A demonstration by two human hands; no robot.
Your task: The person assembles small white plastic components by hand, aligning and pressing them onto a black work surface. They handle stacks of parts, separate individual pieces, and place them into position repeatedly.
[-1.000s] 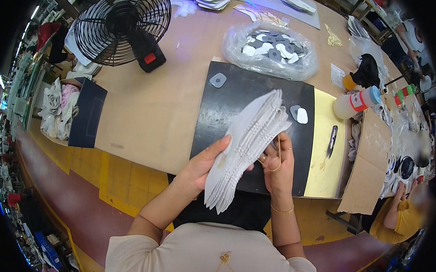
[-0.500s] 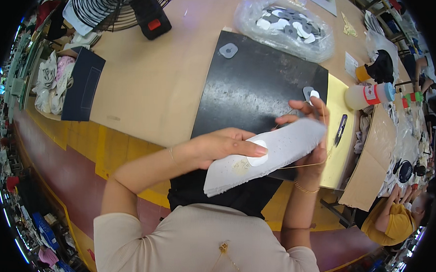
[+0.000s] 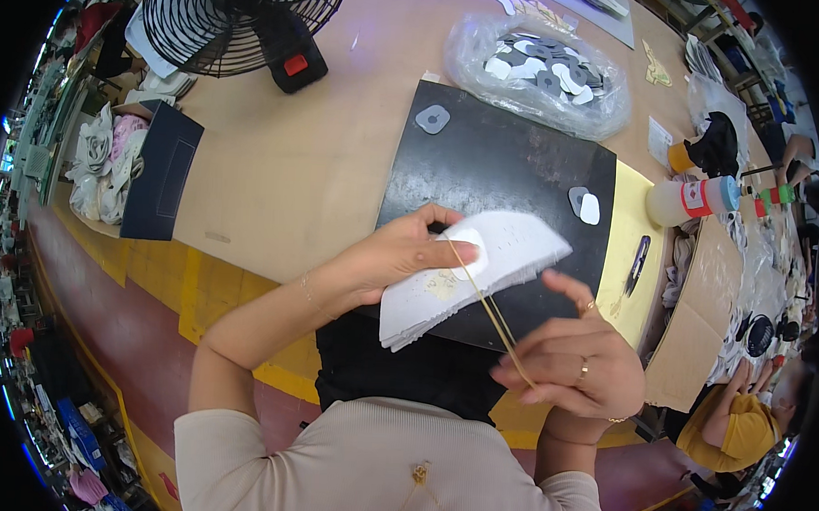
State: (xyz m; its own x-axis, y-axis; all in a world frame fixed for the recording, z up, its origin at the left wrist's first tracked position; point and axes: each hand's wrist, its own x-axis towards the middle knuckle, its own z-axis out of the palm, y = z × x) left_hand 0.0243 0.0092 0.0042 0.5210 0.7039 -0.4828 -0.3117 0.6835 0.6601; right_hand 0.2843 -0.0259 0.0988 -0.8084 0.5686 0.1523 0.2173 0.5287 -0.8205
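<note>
A stack of white curved sheet pieces (image 3: 519, 247) is gripped in my left hand (image 3: 387, 254), tilted above the black mat's near part. The left thumb presses a small white rounded patch (image 3: 471, 238) against the top piece. Off to the right, my right hand (image 3: 583, 359) has its lower fingers closed on a tan rubber band (image 3: 491, 316), pulled taut from the stack toward me. Its index finger sticks out. On the black mat (image 3: 515, 150) lie a grey patch (image 3: 432, 119) at far left and a white patch (image 3: 590, 209) overlapping a grey one at right.
Beyond the mat sits a clear plastic bag (image 3: 607, 123) of grey and white patches. A black fan (image 3: 246, 20) stands far left, near a navy box (image 3: 162, 172) of scraps. Rightward are a yellow sheet (image 3: 620, 292), a dark slim tool (image 3: 639, 263), a bottle (image 3: 681, 202) and a person (image 3: 736, 420).
My right hand has moved from behind the stack's far end toward me and down, stretching the rubber band away from the stack. The stack has shifted slightly left, still in my left hand.
</note>
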